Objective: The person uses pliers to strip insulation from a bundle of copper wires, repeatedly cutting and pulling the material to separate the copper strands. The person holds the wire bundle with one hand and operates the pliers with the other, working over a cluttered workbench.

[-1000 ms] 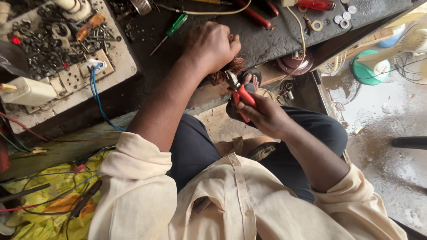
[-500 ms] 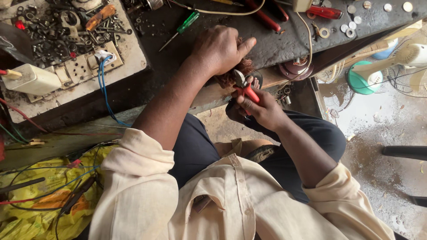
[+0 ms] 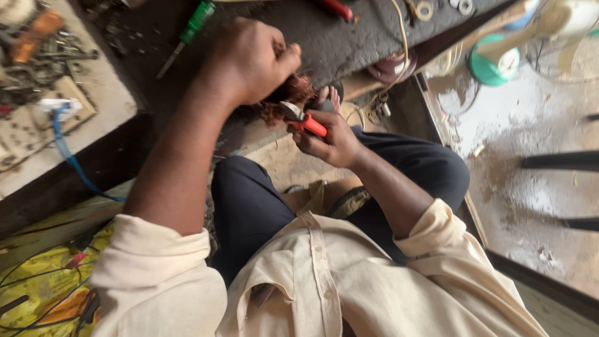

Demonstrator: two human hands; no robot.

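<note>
Copper wire coil [image 3: 293, 100], frizzy, gripped by left hand [image 3: 249, 59]; right hand [image 3: 331, 140] clasps red-handled cutters [image 3: 304, 118].

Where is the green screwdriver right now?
In the head view, the green screwdriver lies on the dark workbench near the top edge, just left of the left hand and right of the tray of small metal parts.

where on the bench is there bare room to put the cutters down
Bare dark benchtop lies between the left hand and the cream cable, below the red handle. Another strip runs beside the green screwdriver. The scrap tray at far left is crowded. The right hand holds the cutters.
</note>
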